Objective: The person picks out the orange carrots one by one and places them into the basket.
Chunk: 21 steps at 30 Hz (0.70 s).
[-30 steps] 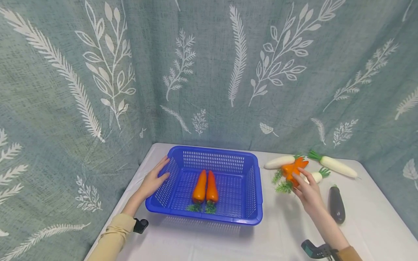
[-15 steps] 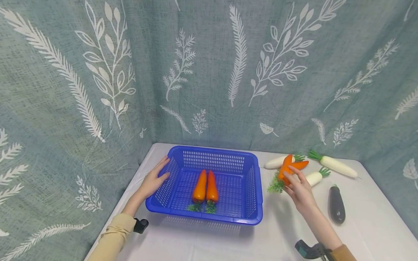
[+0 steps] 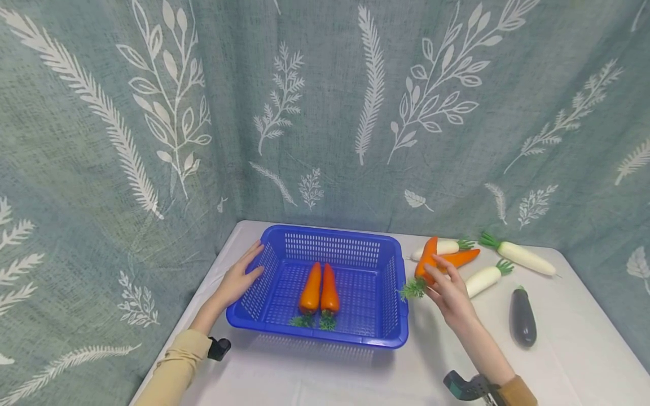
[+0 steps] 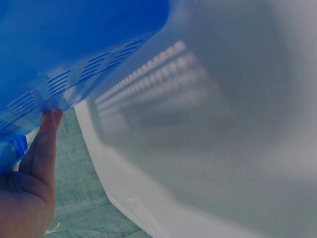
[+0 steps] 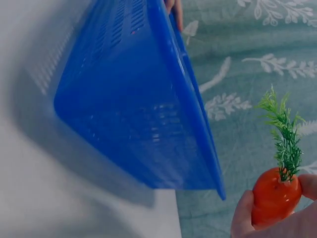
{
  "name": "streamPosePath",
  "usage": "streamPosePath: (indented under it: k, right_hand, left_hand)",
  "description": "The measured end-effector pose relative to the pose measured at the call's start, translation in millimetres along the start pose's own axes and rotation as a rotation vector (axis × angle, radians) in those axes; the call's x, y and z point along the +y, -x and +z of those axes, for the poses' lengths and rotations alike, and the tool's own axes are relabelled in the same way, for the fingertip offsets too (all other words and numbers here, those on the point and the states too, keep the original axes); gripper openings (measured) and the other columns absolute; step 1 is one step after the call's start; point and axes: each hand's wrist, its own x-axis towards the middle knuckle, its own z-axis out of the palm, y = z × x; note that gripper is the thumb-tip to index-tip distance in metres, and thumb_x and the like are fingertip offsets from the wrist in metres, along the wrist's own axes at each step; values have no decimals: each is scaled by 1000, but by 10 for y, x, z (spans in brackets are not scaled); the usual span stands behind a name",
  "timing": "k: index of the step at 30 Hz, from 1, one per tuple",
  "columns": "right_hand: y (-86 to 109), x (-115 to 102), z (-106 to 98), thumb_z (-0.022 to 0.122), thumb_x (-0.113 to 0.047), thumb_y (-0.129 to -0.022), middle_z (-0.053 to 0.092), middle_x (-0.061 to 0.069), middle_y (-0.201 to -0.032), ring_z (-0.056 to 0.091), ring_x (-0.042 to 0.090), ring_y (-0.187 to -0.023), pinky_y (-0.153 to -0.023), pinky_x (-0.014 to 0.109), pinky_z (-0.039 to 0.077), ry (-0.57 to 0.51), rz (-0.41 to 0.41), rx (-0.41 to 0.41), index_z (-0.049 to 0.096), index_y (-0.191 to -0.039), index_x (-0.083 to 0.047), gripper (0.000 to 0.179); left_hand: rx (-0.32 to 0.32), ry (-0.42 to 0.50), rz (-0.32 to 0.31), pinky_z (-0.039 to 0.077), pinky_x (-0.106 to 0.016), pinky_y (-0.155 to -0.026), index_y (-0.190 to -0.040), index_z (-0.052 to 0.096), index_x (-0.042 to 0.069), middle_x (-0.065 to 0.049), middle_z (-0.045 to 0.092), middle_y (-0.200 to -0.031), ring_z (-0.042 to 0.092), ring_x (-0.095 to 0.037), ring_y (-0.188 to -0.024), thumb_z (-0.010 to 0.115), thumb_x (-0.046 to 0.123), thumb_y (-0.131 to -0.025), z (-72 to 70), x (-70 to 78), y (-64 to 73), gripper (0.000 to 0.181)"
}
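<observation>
Carrot (image 3: 425, 260) pinched in right hand (image 3: 449, 293), flat left hand (image 3: 237, 280) against basket (image 3: 391, 332)

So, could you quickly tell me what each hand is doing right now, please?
Left hand: open, straight fingers resting on the basket wall.
Right hand: holding a carrot.

The right hand (image 3: 449, 293) pinches a carrot (image 3: 425, 262) at the basket's (image 3: 355, 338) three o'clock. The left hand (image 3: 237, 279) touches its nine o'clock wall.
</observation>
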Motion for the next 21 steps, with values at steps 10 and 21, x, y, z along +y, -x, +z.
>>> streamPosePath:
  k: [10,21]
  right_hand:
    - [-1,28,166,54,-18,-101,53,-1,-110,61,6,-88,-85,20,51,-59,20,-29,38,-142,-16,44]
    - [-25,80,390,52,-16,-101,55,4,-114,61,5,-83,-79,18,50,-62,-3,-60,29,-151,-9,56]
  left_hand:
    - [-5,1,-10,18,-59,-114,-147,33,-9,-24,22,-157,20,-45,-142,50,4,-98,5,-1,-3,53]
    - [2,-10,8,19,-59,-114,-146,34,-10,-25,23,-156,21,-45,-142,50,4,-98,10,-8,-7,52]
